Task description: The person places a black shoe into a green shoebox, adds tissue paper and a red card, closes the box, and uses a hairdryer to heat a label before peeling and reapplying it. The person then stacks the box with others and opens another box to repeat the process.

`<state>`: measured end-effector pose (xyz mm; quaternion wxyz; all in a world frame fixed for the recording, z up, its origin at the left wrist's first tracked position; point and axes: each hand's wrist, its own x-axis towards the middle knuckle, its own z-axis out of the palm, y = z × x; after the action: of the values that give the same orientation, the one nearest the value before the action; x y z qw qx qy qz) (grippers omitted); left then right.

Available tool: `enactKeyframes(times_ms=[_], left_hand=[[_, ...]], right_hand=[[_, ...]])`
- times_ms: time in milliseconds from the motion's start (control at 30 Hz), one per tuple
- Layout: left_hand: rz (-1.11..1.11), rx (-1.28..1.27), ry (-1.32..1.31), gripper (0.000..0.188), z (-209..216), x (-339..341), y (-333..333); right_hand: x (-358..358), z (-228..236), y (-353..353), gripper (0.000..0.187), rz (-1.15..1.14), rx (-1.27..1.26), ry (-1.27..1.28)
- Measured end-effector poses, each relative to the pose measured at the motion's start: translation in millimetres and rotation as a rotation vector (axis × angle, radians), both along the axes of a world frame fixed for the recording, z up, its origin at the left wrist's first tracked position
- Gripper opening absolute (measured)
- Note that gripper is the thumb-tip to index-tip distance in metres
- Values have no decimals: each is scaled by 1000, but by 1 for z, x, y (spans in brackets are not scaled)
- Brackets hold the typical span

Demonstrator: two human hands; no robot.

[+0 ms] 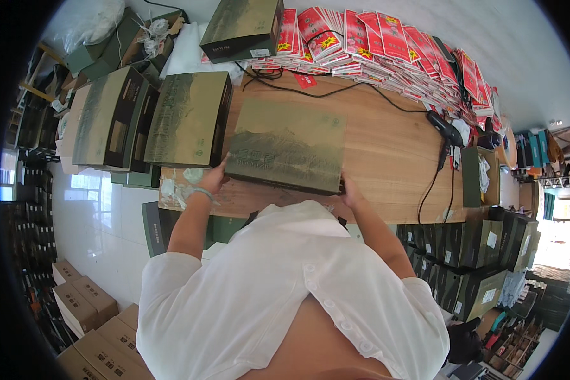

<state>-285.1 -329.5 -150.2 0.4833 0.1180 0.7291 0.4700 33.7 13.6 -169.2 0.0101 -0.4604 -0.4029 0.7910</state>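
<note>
A green shoebox-style carton (288, 142) with a mountain picture printed on its lid lies closed on the wooden table in front of me. My left hand (214, 180) grips its near left corner, fingers partly hidden against its side. At the near right corner, my right hand (351, 191) holds the same carton, most of its fingers hidden. Just left of it stands a similar carton (187, 120), with another one (107, 120) beyond that. A further carton (242, 28) sits at the table's far side.
Piled red printed packets (386, 44) line the far edge of the wooden table (392, 158). A black hot-air gun (446, 132) with its cord lies at right, near an open green box (481, 177). Stacked cartons (481, 253) stand at lower right, brown boxes (85, 301) at lower left.
</note>
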Motion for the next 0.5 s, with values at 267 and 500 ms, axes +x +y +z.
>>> enactKeyframes(times_ms=[267,500], left_hand=[[347,259,-633,74,8,10,-2],[230,474,-595,76,74,33,0]], right_hand=[[17,89,-16,64,-190,-316,208],[51,136,20,53,87,54,-162]])
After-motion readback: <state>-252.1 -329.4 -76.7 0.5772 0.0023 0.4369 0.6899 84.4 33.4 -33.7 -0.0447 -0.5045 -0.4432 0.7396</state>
